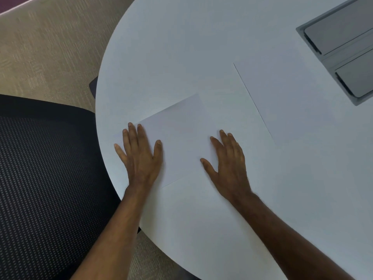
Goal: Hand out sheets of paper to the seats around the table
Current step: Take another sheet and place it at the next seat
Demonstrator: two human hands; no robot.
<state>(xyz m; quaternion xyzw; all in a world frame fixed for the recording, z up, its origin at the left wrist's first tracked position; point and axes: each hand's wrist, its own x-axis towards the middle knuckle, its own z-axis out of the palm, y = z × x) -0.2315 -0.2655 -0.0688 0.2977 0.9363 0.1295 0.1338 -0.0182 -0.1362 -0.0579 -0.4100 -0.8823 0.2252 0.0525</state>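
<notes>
A white sheet of paper (179,136) lies flat near the left edge of the round white table (171,47), in front of a black mesh chair (46,168). My left hand (140,153) rests flat on the sheet's left edge, fingers spread. Over the sheet's right edge lies my right hand (228,160), palm down with fingers apart. Neither hand grips anything. A second white sheet or stack (282,102) sits further right on the table, apart from both hands.
A grey recessed cable box with two lids (343,47) is set into the table at the upper right. Beige carpet (50,47) shows at the left. The chair's mesh back stands close against the table edge.
</notes>
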